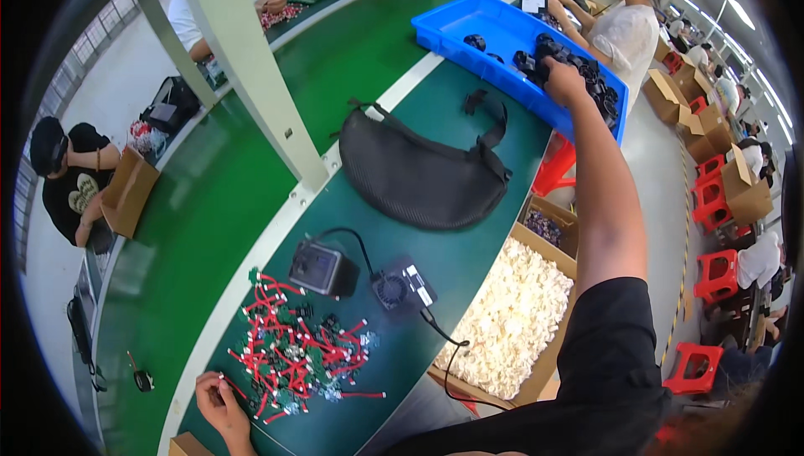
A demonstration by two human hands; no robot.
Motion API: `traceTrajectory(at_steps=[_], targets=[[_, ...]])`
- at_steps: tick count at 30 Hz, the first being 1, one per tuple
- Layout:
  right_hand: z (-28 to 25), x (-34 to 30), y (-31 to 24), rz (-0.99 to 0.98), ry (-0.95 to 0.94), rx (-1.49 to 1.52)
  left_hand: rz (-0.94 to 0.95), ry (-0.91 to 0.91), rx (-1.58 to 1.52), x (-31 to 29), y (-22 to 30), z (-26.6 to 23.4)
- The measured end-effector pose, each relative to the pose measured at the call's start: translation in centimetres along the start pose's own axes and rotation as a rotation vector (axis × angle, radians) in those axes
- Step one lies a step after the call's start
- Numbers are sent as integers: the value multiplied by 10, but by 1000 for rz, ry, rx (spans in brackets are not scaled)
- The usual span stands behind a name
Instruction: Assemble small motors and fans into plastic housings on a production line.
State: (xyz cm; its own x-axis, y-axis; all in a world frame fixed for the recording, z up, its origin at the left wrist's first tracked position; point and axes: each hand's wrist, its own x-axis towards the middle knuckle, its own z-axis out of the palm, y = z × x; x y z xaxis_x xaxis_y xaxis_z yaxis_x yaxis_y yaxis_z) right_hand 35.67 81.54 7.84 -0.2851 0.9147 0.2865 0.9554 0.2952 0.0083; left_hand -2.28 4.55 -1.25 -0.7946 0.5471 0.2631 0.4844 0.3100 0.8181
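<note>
Mostly green bench [469, 272], busy assy room

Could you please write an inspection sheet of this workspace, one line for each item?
Surface: dark green bench beside a brighter green belt.
Job's things: blue tray with small black parts; pile of red-wired green pieces.
Clutter: black mesh bag, small black box unit, small fan, cardboard box of white foam bits.
Grippers: right hand reaches into the tray, on the black parts; left hand at the pile's edge, fingers pinching a wire.
Cables: black cable runs off the bench edge.
Surroundings: other people seated, red stools, cardboard boxes.
</note>
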Motion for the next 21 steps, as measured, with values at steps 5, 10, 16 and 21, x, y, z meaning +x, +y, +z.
traceTrajectory(at_steps=[5, 10, 16, 21], targets=[[-7, -2, 8, -58, 20, -24, 6, 62, 8, -2, 4, 1], [-1, -16, 3, -256, 442, 506, -11, 43, -4, 0, 6, 4], [-9, -44, -16, -296, 533, 555, 40, 56, -18, 3, 9, 8], [-19, -49, -3, -289, 529, 470, 65, 62, -64, 3, 13, 8]])
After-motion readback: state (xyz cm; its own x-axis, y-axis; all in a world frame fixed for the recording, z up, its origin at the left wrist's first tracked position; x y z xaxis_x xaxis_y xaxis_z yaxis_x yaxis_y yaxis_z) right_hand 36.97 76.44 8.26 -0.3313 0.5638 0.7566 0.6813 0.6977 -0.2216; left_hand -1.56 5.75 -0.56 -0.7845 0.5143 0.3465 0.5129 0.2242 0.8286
